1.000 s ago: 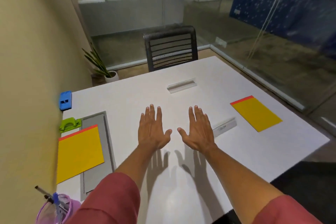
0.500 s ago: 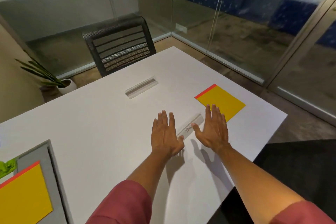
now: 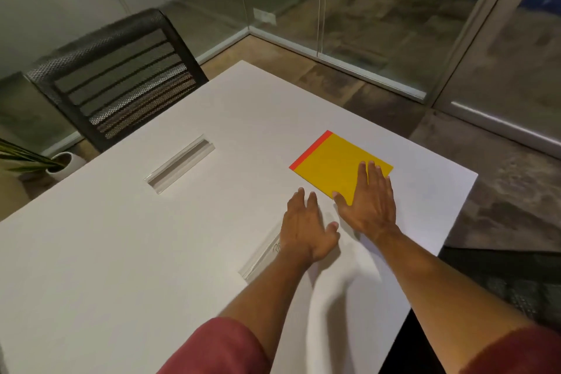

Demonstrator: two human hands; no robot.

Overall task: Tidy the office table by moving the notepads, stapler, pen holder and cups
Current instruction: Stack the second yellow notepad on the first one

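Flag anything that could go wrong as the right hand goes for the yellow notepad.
The yellow notepad lies flat, so the open right hand over its near corner may just push it toward the table edge. The left hand hangs over a clear strip and might knock it.

Two bare hands reach across a white office table (image 3: 151, 252). The right hand (image 3: 368, 203), fingers spread flat, lies over the near corner of a yellow notepad (image 3: 331, 167) with a red top strip. The left hand (image 3: 306, 229) hovers palm down just beside it, off the pad, partly covering a clear nameplate (image 3: 261, 258). Beyond the hands sit a recessed slot (image 3: 180, 164), a black mesh chair (image 3: 121, 82) and a potted plant (image 3: 57, 162).
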